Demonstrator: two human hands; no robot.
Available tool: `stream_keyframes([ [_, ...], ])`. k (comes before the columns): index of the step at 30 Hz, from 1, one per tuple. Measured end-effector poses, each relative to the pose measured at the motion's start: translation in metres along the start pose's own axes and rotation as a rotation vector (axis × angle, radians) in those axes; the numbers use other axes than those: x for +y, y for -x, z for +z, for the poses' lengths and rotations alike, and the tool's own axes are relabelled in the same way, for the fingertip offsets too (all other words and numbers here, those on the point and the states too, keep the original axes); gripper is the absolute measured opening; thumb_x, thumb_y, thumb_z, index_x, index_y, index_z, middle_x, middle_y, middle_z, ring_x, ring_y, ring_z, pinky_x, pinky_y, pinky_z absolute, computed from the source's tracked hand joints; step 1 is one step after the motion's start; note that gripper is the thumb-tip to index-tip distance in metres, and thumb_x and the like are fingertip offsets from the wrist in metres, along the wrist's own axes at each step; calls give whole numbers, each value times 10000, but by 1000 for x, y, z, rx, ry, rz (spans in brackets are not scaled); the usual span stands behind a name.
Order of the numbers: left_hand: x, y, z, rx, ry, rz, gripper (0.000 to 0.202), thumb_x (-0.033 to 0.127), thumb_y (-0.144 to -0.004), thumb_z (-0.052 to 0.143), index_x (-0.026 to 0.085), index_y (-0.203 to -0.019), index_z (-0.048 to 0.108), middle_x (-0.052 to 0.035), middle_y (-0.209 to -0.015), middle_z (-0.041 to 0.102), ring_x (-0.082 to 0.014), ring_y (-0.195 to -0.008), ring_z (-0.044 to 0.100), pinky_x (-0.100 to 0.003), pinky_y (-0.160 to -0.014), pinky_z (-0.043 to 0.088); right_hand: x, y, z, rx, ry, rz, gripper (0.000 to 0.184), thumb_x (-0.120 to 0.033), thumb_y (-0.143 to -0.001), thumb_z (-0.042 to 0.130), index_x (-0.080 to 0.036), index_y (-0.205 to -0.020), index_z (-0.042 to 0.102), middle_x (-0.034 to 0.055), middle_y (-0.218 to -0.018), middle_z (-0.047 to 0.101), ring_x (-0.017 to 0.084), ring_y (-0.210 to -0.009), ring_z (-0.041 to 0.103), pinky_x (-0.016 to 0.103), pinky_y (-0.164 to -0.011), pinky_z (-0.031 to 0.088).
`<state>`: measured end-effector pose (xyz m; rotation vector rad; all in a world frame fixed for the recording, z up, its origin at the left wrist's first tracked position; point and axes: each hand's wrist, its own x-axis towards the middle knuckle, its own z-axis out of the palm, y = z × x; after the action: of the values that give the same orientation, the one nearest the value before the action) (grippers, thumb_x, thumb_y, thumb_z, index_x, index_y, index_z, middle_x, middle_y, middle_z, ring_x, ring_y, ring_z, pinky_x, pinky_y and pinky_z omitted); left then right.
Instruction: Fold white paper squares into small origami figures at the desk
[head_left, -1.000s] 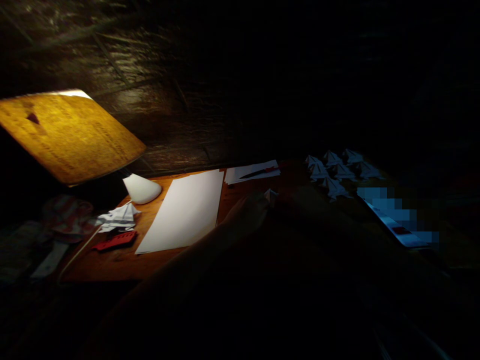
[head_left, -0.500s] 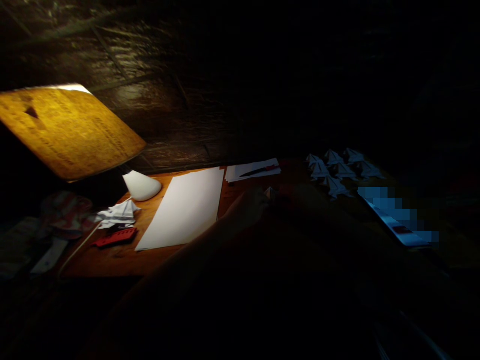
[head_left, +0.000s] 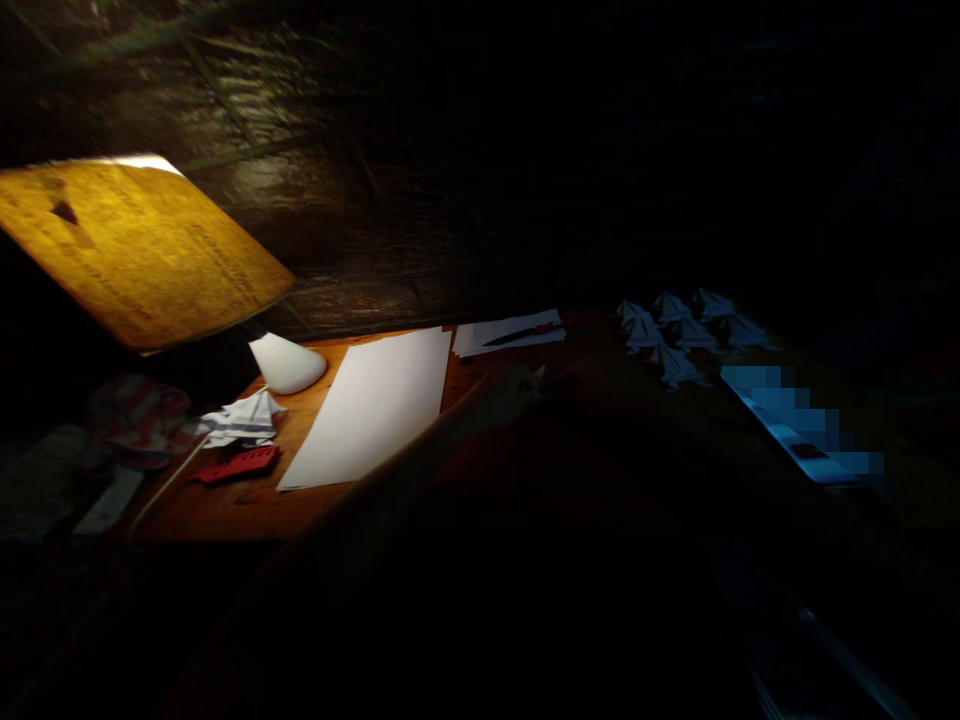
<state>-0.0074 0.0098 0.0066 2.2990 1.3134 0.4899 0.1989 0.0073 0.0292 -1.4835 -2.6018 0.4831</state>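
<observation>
Though deep in shadow, the left hand (head_left: 499,396) curled closed around a small folded paper piece (head_left: 541,377) in the head view, only its pale tip showing above the grip, the piece held over the wooden tabletop (head_left: 225,510) just right of a long white paper sheet (head_left: 367,405). The right hand (head_left: 592,385) a dark shape just beside the piece, too dim to tell whether clenched or released. Best handling: grip close to the fold, pressure even, edges lined up before any crease, the work moved nearer the light. The piece itself pale, pointed, crisp at the tip, otherwise hidden. Farther right, a cluster of folded paper figures (head_left: 675,335); beyond the sheet, a red-handled craft knife (head_left: 521,335) on paper; to the left, a white cone (head_left: 287,363), a loosely folded paper (head_left: 244,420) and a red plastic strip (head_left: 236,464).
</observation>
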Motion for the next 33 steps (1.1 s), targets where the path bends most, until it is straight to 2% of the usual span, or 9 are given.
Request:
stream_keyframes([
  [5,-1,-1,-2,-14,39,21,125,149,-819,616,141,-734,707,-8,-736,638,-122,-690,571,-255,-638,401,7,-2,-2,-35,-52,-25,261,-207,-860,592,-216,-1012,803,49,-1014,789,173,-789,700,247,-641,413],
  [10,-14,3,-6,-5,59,130,115,210,-838,647,142,-813,737,-19,-783,654,-118,-700,565,-250,-646,403,16,3,5,17,-147,-84,250,-285,-899,620,-214,-1061,797,51,-1069,784,185,-858,705,247,-684,434],
  [14,-21,6,-15,-56,105,165,187,229,-902,580,141,-844,735,-33,-824,686,-139,-768,613,-265,-713,449,16,5,6,6,-176,-81,257,-320,-895,627,-240,-1065,802,28,-1046,787,182,-854,702,251,-700,439],
  [17,-15,10,-17,-57,113,186,136,225,-877,611,149,-880,724,-37,-858,696,-146,-785,626,-272,-729,465,13,6,4,17,-157,-71,265,-338,-897,618,-258,-1071,800,19,-1028,788,177,-826,698,255,-685,431],
  [23,0,15,-9,20,-53,323,50,221,-852,646,176,-846,666,-34,-894,639,-160,-840,603,-294,-755,460,11,8,3,65,-62,-115,237,-338,-892,627,-247,-1040,788,41,-1040,779,179,-814,692,266,-653,405],
  [33,4,20,-12,1,-92,287,38,182,-850,669,171,-877,694,-47,-913,671,-170,-858,628,-305,-769,488,-2,18,-4,89,98,-149,233,-355,-886,635,-214,-1035,746,66,-1013,762,196,-823,677,271,-615,345],
])
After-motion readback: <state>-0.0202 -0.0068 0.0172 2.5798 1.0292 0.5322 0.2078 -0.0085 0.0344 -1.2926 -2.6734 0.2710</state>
